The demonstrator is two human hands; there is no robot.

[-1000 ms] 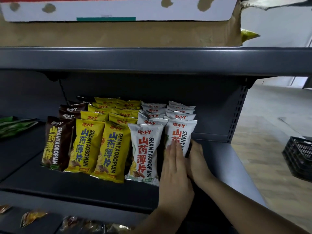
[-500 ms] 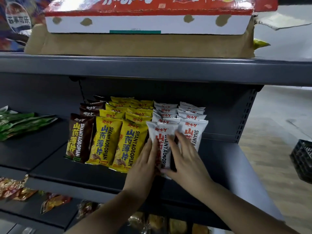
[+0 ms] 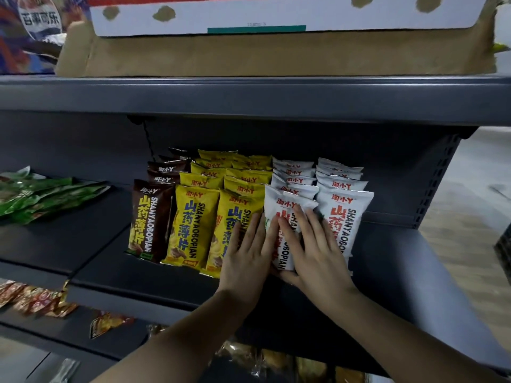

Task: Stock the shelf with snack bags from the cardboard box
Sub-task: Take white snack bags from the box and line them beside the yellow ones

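Left hand (image 3: 246,255) and right hand (image 3: 318,252) lie flat, fingers straight, pressing the front white snack bag (image 3: 287,201). The bag stands heading its row on the shelf (image 3: 409,272), long axis upright, top seal tilted rearward; the right thumb seems to touch its bottom edge. The shelf is bare further right. The cardboard box (image 3: 276,55) sits one tier above.

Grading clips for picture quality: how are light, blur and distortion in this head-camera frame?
Head view: dim, flat light, the shelf recess dark, yet print on the front white bag reads clearly. Head view: left hand and right hand are fairly sharp. Head view: edges smear and stretch, worst on the red packets lower left and the cardboard box above.
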